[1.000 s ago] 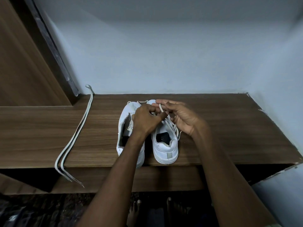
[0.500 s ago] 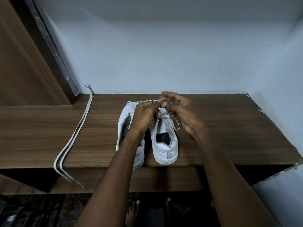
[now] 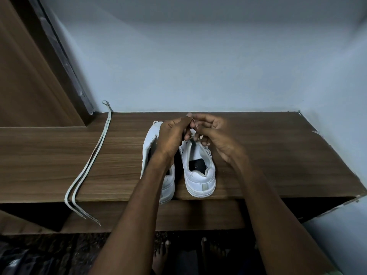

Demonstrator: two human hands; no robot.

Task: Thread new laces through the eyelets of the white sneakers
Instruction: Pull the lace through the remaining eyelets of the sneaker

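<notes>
Spare lace [image 3: 90,165]: we see it at the far left, doubled into two long strands on the tabletop [image 3: 278,165], its loop at the far edge and its tips hanging over the near edge, well apart from the shoes.
Left sneaker [image 3: 152,139]: heel toward us, just beside its pair; our left forearm covers much of it, so we cannot tell whether any lace runs through it.
Left hand [image 3: 170,137]: raised over the toe end of the shoes, fingers curled; its grip looks to be a pinch on the lace in work [image 3: 193,135] where both hands meet.
Right sneaker [image 3: 199,167]: heel near, opening dark and plain to see; its eyelet rows run up under our fingers.
Right hand [image 3: 216,135]: fingers bent and partly spread, fingertips touching the same lace just beside the left thumb.
Step in hand: we judge we are feeding a lace end across the front eyelets of the right sneaker, early in the job, with the spare lace untouched.
Next move: we would need to find the next eyelet by feel, push the tip through, then draw the slack even on both sides.
Hard to make out: the lace tip, the eyelets and the exact pinch are hidden behind knuckles in dim light.
</notes>
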